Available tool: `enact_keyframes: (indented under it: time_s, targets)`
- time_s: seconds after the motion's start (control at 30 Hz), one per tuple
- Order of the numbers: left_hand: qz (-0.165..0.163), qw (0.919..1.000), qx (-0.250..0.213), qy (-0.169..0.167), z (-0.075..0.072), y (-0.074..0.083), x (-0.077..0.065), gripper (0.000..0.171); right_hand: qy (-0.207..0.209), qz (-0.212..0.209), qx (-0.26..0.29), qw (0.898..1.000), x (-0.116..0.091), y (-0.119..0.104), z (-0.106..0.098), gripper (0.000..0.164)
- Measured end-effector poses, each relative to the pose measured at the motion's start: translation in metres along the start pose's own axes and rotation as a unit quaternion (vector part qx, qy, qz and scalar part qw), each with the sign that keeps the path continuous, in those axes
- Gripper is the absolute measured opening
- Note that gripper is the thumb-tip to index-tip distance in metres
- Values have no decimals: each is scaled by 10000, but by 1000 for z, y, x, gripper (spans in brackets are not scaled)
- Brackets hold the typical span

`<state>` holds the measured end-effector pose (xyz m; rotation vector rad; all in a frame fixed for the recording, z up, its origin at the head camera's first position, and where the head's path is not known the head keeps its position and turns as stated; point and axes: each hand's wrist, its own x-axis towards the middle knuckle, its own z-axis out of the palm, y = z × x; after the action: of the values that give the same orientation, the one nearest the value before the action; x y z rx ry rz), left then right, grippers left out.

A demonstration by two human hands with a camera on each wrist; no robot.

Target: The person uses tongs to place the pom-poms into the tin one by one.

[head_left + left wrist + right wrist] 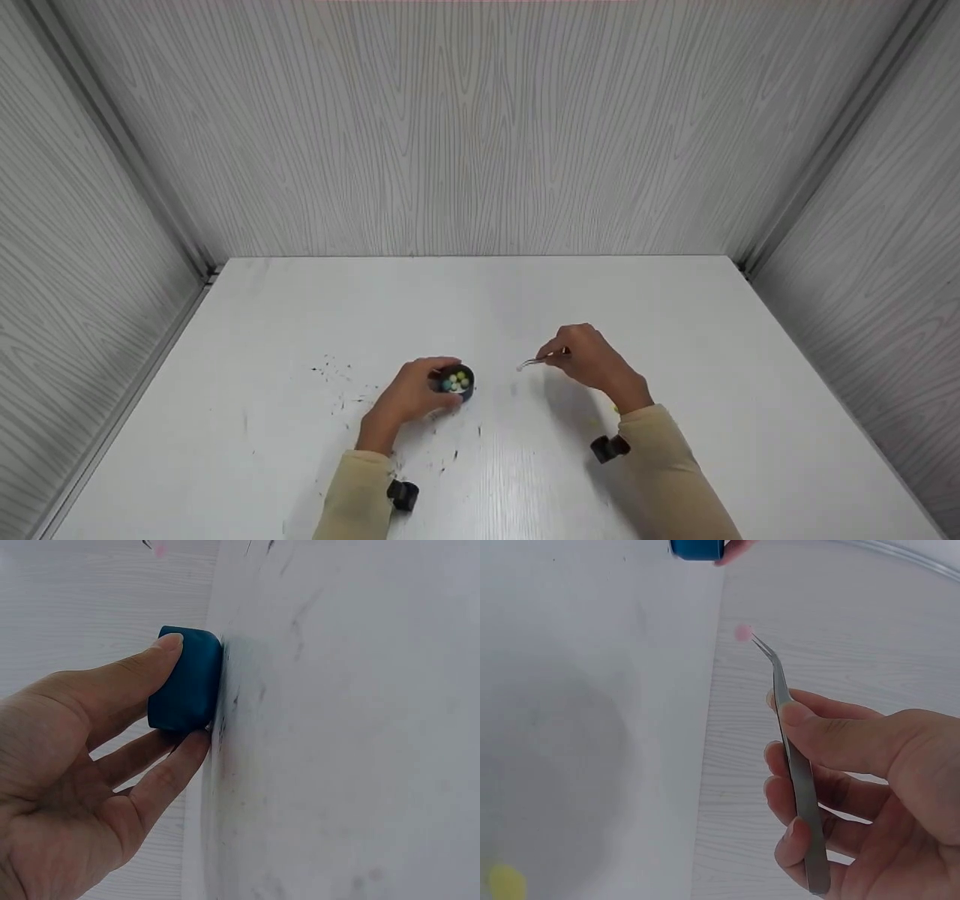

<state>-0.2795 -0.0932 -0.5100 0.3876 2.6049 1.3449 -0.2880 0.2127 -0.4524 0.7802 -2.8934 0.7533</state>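
Observation:
My left hand (pixel 412 391) grips a small dark-blue round container (pixel 469 393) between thumb and fingers, its base against the white table (pixel 525 480). Several green, yellow and teal little balls (pixel 456 382) lie inside it. To the right, my right hand (pixel 589 358) holds bent-tip metal tweezers (pixel 801 795) above the table, thumb on one side and fingers on the other. A blurred pink ball (pixel 742 633) shows right at the tweezers' tips, apart from the container. In the left wrist view the container's blue side (pixel 191 682) faces the camera and its contents are hidden.
A yellow piece (pixel 507 883) lies on the table, mostly hidden by my right wrist in the head view. Dark specks (pixel 337 375) and marks dot the table's left side. Wood-grain panels (pixel 465 127) stand behind and on both sides.

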Motion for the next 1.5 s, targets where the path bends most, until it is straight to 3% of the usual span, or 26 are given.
enact_keyframes:
  time_s: [0.4, 0.63, 1.5]
  targets:
    - [-20, 10000, 89, -16, -1, 1, -1, 58, 27, 192, 107, 9998, 6, -14, 5, 16]
    - [-118, 9999, 109, -21, -1, 2, 0, 57, 42, 91, 18, 9999, 13, -24, 10, 17]
    - [304, 9994, 80, -142, -2, -2, 2, 58, -127, -413, -100, 9990, 39, -54, 41, 15]
